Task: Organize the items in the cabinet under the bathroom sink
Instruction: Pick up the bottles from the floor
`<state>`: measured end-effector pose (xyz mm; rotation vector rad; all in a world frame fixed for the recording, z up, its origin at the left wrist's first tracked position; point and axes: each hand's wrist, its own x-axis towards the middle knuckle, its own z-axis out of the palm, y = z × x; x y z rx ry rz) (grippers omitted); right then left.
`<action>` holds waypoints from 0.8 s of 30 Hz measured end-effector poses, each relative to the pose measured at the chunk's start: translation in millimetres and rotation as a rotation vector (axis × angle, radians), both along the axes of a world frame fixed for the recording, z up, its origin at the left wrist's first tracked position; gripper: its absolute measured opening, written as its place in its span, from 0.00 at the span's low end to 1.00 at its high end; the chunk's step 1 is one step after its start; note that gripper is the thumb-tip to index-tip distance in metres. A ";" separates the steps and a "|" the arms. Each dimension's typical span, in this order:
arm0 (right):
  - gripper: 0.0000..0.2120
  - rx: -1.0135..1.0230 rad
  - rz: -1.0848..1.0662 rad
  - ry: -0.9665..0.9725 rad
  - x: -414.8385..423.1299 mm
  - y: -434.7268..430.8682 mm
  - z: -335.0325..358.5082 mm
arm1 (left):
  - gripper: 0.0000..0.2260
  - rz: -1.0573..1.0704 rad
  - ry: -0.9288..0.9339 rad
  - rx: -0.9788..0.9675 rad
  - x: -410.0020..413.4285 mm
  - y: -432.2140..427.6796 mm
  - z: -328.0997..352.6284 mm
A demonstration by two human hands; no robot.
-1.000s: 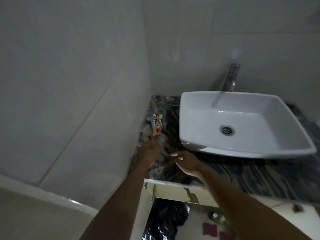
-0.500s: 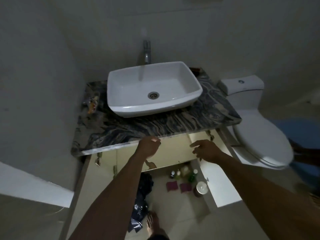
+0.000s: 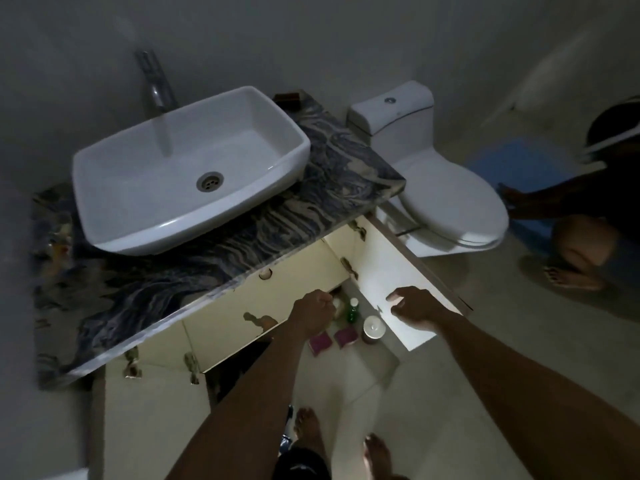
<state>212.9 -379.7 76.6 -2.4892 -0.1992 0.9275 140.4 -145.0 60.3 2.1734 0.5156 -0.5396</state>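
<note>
Spanning the left and centre of the frame, a tabletop (image 3: 329, 188) is recorded: swirled grey-and-cream stone, polished, thick-edged. Carried on it is a sink (image 3: 263, 140) of white glazed ceramic, rectangular with rounded corners, with a metal drain at its middle. A toilet (image 3: 446, 188), white and smooth with the lid down, is set just right of the tabletop.

Below the tabletop the cabinet (image 3: 156, 355) is entered: cream board, chipped facing, rusted hinges. Its right door (image 3: 391, 268) is swung wide, judged so that the contents can be reached.

- Left hand (image 3: 311, 315), lower centre: grip curled tight at the lower edge of the middle panel (image 3: 235, 299). Whether that edge or anything else is held cannot be told.
- Right hand (image 3: 419, 306): grip spread, fingers loosely bent, nothing held, hovering before the right door.

Contents are grouped on the cabinet floor between the hands, not yet sorted:

- A jar (image 3: 373, 329), cylindrical, white-lidded.
- A green bottle (image 3: 353, 311), translucent, white-capped.
- Two maroon pads (image 3: 320, 341), square, soft-looking, laid flat side by side.
</note>
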 end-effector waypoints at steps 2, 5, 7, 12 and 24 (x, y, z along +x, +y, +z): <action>0.14 -0.028 -0.029 0.044 3.1 0.9 -19.7 | 0.17 -0.062 0.045 0.000 9.1 -4.5 -16.0; 0.18 -0.085 -0.018 0.087 14.3 5.8 -65.5 | 0.18 -0.121 0.085 -0.025 26.1 -9.4 -59.0; 0.19 -0.095 -0.006 0.083 21.7 7.8 -98.3 | 0.21 -0.126 0.111 -0.035 37.7 -11.4 -93.5; 0.25 -0.160 0.054 0.082 36.6 4.5 -227.5 | 0.25 -0.225 0.129 0.012 72.5 -19.1 -224.4; 0.65 0.031 -0.262 0.115 49.3 -7.9 -570.6 | 0.38 -0.389 0.078 0.013 117.9 -50.3 -541.9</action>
